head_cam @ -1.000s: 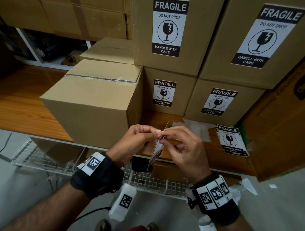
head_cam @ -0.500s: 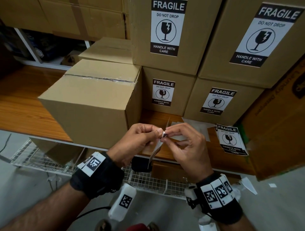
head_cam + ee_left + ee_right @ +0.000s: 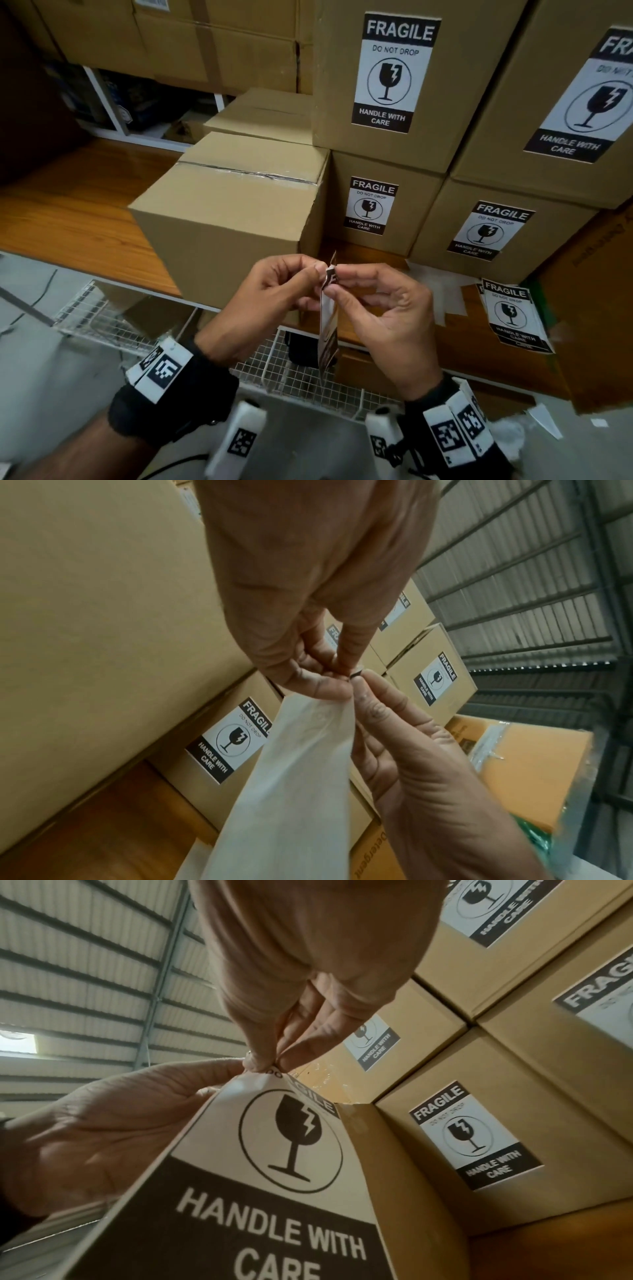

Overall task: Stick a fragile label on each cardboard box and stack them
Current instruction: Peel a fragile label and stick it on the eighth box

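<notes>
Unchanged since earlier frames: unlabelled cardboard box [image 3: 226, 219] on wooden surface [image 3: 68, 212]; left hand [image 3: 270, 301], grip pinching fragile label [image 3: 328, 329] top corner; right hand [image 3: 387, 318], grip pinching same corner; label hangs between them, before labelled boxes [image 3: 387, 202].

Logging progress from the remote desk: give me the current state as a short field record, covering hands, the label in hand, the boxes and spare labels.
left hand: pinches the top corner of the fragile label
right hand: pinches the same corner, apparently peeling the backing
label in hand: hangs edge-on between both hands, not yet on a box
unlabelled box: taped, on the wooden shelf, front face bare
labelled boxes: four visible, stacked two high
spare labels: small pile on the shelf at right
</notes>
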Tool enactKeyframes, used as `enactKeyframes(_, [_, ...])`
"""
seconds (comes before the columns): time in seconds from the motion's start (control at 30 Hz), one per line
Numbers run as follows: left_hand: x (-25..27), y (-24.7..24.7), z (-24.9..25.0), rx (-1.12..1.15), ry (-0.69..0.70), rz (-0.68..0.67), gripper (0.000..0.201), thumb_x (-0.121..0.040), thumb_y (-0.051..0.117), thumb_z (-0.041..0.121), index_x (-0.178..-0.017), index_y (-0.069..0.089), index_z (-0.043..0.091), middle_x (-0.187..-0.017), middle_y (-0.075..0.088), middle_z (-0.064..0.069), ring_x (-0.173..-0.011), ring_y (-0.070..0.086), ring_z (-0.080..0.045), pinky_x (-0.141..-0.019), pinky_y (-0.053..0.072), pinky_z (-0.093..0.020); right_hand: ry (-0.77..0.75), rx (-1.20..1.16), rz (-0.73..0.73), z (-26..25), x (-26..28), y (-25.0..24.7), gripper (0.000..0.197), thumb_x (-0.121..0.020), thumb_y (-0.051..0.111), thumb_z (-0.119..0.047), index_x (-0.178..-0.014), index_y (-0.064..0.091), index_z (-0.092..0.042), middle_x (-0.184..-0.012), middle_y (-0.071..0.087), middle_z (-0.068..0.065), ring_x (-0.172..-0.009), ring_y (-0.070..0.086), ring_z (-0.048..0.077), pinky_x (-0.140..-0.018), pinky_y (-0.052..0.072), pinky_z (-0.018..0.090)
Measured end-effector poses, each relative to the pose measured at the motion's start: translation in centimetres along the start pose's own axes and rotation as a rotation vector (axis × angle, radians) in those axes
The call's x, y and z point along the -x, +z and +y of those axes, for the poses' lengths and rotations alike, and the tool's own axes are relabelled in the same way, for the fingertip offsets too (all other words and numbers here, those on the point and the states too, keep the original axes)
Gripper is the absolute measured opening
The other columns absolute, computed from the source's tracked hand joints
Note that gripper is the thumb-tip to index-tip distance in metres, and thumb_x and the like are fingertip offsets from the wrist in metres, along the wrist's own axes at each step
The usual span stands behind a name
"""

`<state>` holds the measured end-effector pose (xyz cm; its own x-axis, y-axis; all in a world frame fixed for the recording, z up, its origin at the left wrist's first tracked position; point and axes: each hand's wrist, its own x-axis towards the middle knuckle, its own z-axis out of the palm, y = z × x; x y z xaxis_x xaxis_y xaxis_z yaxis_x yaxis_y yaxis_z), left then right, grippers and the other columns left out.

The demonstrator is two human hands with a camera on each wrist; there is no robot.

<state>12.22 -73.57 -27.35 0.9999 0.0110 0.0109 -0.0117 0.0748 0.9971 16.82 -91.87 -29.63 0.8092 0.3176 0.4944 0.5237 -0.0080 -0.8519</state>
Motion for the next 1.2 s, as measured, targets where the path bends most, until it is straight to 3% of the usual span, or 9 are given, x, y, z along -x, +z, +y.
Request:
enactKeyframes(0.13, [0.9,-2.1,1.5,0.012,0.021,0.042,0.027,-0.096,0.061,0.023,-0.095,0.072,-0.002,-0.089,0.072,-0.011,-0.082,0.066,-0.013,-0.072,0.057,-0.021,-0.056,-0.022,-0.058,-0.8,-1.1,2.1,0.025,-0.084,0.085,-0.007,-0.108,0.078,-0.008,-0.107,0.077,-0.002,-0.099,0.076,0.015,-0.074,0.065,0.035])
enactKeyframes(0.3, [1.7,-4.9,2.8,-0.055,0.019,0.095,0.035,-0.091,0.066,0.027,-0.095,0.071,-0.008,-0.099,0.069,-0.033,-0.088,0.066,-0.024,-0.082,0.061,-0.030,-0.087,-0.011,-0.154,-2.0,-2.5,4.2,0.036,-0.088,0.080,-0.006,-0.122,0.074,-0.011,-0.114,0.073,-0.001,-0.104,0.073,0.020,-0.076,0.065,0.038])
enactKeyframes(0.53, [2.2,-8.5,4.4,-0.165,0.006,0.081,0.023,-0.093,0.069,0.026,-0.097,0.076,0.004,-0.091,0.076,-0.017,-0.081,0.069,-0.017,-0.077,0.060,-0.033,-0.116,0.003,-0.258,-3.1,-4.3,6.6,0.036,-0.086,0.082,-0.005,-0.121,0.075,-0.010,-0.111,0.070,0.001,-0.097,0.073,0.022,-0.073,0.065,0.035])
enactKeyframes(0.6, [2.5,-9.2,4.7,-0.186,0.014,0.069,0.018,-0.096,0.068,0.020,-0.097,0.076,0.004,-0.087,0.076,-0.013,-0.077,0.068,-0.014,-0.073,0.057,-0.026,-0.101,0.001,-0.265,-3.4,-4.5,7.1,0.036,-0.085,0.084,-0.008,-0.120,0.075,-0.010,-0.108,0.069,-0.001,-0.096,0.074,0.020,-0.072,0.065,0.034])
enactKeyframes(0.8, [2.6,-10.3,4.8,-0.151,0.012,0.073,0.017,-0.098,0.064,0.014,-0.098,0.075,0.000,-0.087,0.076,-0.014,-0.075,0.068,-0.013,-0.071,0.055,-0.020,-0.140,0.047,-0.195,-4.0,-4.4,8.4,0.026,-0.082,0.087,-0.010,-0.106,0.077,-0.008,-0.102,0.072,-0.001,-0.090,0.075,0.017,-0.070,0.064,0.032])
enactKeyframes(0.93, [2.5,-10.7,4.5,-0.118,0.009,0.099,0.024,-0.102,0.060,0.015,-0.098,0.072,-0.005,-0.089,0.074,-0.019,-0.077,0.068,-0.019,-0.076,0.059,-0.026,-0.173,0.113,-0.130,-3.8,-4.1,8.8,0.015,-0.084,0.085,-0.008,-0.096,0.077,-0.007,-0.102,0.068,0.003,-0.092,0.071,0.021,-0.065,0.062,0.032])
enactKeyframes(1.0, [2.5,-10.8,4.3,-0.079,-0.008,0.103,0.025,-0.103,0.057,0.015,-0.096,0.070,-0.005,-0.096,0.073,-0.024,-0.083,0.068,-0.022,-0.077,0.061,-0.028,-0.190,0.172,-0.111,-3.6,-4.1,8.8,0.012,-0.083,0.084,-0.006,-0.094,0.078,-0.007,-0.106,0.064,0.005,-0.099,0.068,0.021,-0.068,0.062,0.029])
enactKeyframes(1.1, [2.6,-10.8,4.2,-0.023,-0.030,0.117,0.025,-0.104,0.055,0.017,-0.095,0.070,0.000,-0.096,0.074,-0.019,-0.086,0.070,-0.020,-0.075,0.061,-0.027,-0.230,0.307,-0.104,-3.7,-4.2,8.7,0.013,-0.081,0.084,-0.005,-0.091,0.077,-0.008,-0.113,0.063,0.005,-0.110,0.064,0.016,-0.082,0.058,0.024])
enactKeyframes(1.2, [2.7,-11.0,4.2,0.000,-0.036,0.046,0.033,-0.100,0.058,0.030,-0.101,0.071,0.000,-0.097,0.076,-0.013,-0.090,0.073,-0.023,-0.076,0.061,-0.029,-0.277,0.436,-0.125,-3.6,-4.5,8.7,0.016,-0.080,0.086,-0.004,-0.091,0.075,-0.011,-0.114,0.067,0.000,-0.109,0.063,0.016,-0.085,0.057,0.031])
